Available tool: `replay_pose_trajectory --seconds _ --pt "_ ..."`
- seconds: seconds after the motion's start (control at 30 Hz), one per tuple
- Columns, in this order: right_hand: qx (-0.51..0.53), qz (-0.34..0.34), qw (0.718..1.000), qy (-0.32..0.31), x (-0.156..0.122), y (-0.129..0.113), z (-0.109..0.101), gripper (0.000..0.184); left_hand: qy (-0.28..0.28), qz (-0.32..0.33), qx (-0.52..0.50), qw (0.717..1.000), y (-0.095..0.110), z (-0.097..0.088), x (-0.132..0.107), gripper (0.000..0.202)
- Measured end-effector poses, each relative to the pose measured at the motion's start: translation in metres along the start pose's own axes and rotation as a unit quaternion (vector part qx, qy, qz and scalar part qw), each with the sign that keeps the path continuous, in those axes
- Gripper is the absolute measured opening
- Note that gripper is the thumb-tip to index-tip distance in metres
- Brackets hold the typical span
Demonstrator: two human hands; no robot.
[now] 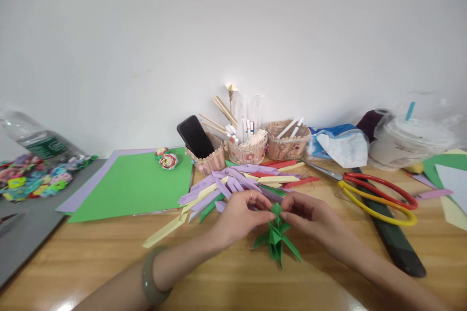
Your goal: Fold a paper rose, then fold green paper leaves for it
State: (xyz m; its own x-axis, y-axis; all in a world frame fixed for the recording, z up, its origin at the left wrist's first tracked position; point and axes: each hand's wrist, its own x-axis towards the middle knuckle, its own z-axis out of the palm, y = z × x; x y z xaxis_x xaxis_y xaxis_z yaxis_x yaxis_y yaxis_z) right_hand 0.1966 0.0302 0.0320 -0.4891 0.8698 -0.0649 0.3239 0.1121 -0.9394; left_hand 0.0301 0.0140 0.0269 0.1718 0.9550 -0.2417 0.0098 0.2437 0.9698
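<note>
A green folded-paper piece [276, 237] with several pointed arms hangs or rests just over the wooden table, in front of me. My left hand [245, 214] pinches its upper tip between thumb and finger from the left. From the right, my right hand [308, 211] pinches the same tip, the two thumbs close together. Right behind my hands lies a loose pile of folded paper strips [233, 182] in purple, cream, red and green. Whether the green piece touches the table is hard to tell.
Scissors [379, 197] with red and yellow handles lie at right over a dark flat tool [392, 238]. Behind stand decorated baskets [248, 149], one holding a phone [196, 137]. Green paper [134, 184] lies left, a bottle [44, 143] far left, a lidded cup [404, 141] back right.
</note>
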Motion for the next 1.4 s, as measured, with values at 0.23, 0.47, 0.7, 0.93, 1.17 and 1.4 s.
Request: replay_pose_trajectory --seconds 0.23,0.47,0.7,0.93,1.17,1.4 --pt "-0.155 -0.115 0.979 0.067 -0.007 0.006 0.006 0.014 0.022 0.054 0.098 0.993 -0.006 0.002 -0.006 0.005" --pt "-0.178 -0.180 0.964 0.083 -0.006 0.005 0.005 0.011 0.052 0.220 0.247 0.942 -0.004 0.001 -0.012 0.009" --pt "-0.098 -0.034 0.994 0.022 -0.002 0.007 0.004 0.010 0.026 0.094 0.132 0.986 -0.006 -0.001 -0.004 0.003" --pt "-0.155 -0.083 0.983 0.050 -0.003 0.014 0.006 0.013 -0.042 0.019 0.096 0.994 -0.007 -0.009 0.003 0.007" --pt "-0.137 -0.060 0.989 0.012 -0.001 0.016 0.006 0.008 -0.027 -0.002 0.098 0.995 -0.004 -0.006 0.001 0.005" --pt "-0.156 -0.065 0.986 0.009 -0.003 0.013 0.006 0.014 0.000 0.009 0.131 0.991 -0.007 -0.005 0.000 0.004"
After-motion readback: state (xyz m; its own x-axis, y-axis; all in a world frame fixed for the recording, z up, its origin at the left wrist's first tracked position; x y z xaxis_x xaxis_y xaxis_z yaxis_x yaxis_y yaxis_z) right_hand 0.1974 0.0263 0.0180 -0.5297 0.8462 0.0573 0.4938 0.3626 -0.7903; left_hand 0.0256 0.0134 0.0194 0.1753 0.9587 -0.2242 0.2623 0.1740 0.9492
